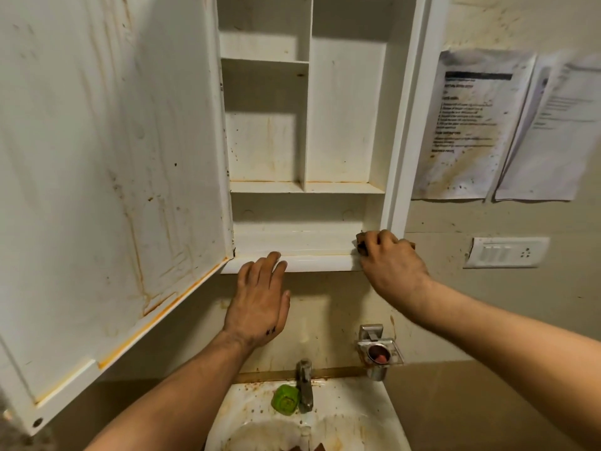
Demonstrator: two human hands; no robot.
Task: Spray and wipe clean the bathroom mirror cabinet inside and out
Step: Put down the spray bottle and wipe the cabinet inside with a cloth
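The white mirror cabinet hangs open above the sink, its shelves bare and streaked with rusty stains. Its door swings out to the left, the stained inner face towards me. My right hand presses a brown sponge onto the right end of the bottom shelf. My left hand lies flat with fingers apart, fingertips touching the cabinet's front bottom edge.
Below is a dirty white sink with a metal tap and a green object beside it. A metal holder is on the wall. Stained paper sheets and a switch plate are at the right.
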